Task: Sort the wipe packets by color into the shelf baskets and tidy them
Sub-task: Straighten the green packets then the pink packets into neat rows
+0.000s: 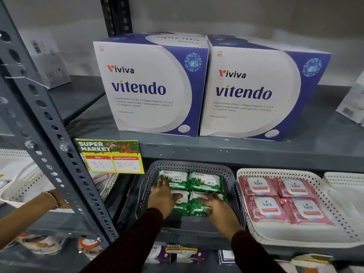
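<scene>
Both hands flat on green wipe packets in the grey basket.

Left hand spread open, palm down on the left-side green packets; right hand open over the front-right one, fingers loosely at its edge, nothing lifted. Grey basket sits mid-shelf. Pink packets four-up in the white basket just beside. Two Vitendo boxes on the shelf above.

Below the matt grey painted-metal shelf, a perforated grey plastic basket holds glossy green film packets (4 visible); beside it, 4 glossy pink packets.
</scene>
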